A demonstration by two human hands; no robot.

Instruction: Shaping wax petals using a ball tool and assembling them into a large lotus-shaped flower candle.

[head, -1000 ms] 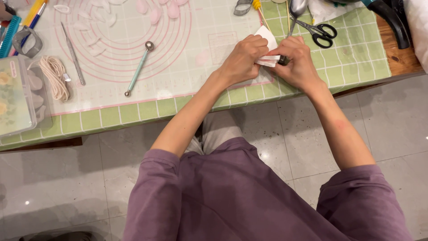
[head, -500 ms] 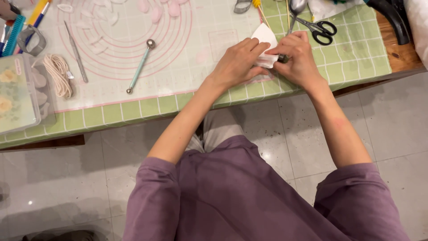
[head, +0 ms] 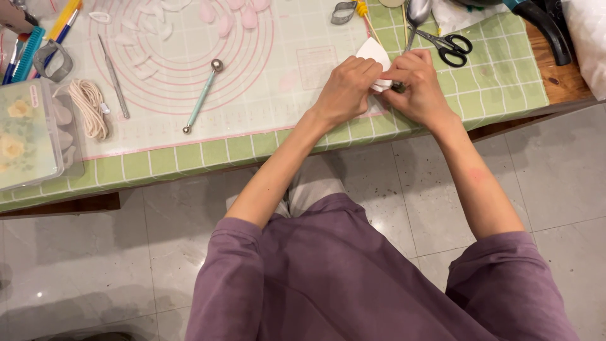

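Green cutting mat [head: 499, 82], upper frame: white grid lines. Translucent work sheet [head: 265, 76], upper centre: pink concentric rings and pink border line. Petal cut-outs [head: 235, 14], top centre: pale pink; others to their left, white. Ball tool [head: 202, 96], upper left of centre: pale teal shaft, silver ends. Scissors [head: 451, 45], upper right: black handles. Folded piece [head: 374, 52] between the hands: white. Cord coil [head: 88, 108], upper left: cream. Box [head: 25, 136], left edge: clear lid, yellow flower print. Garment [head: 353, 278], lower frame: plain dusty purple. Floor tiles [head: 76, 265]: light grey, marbled.
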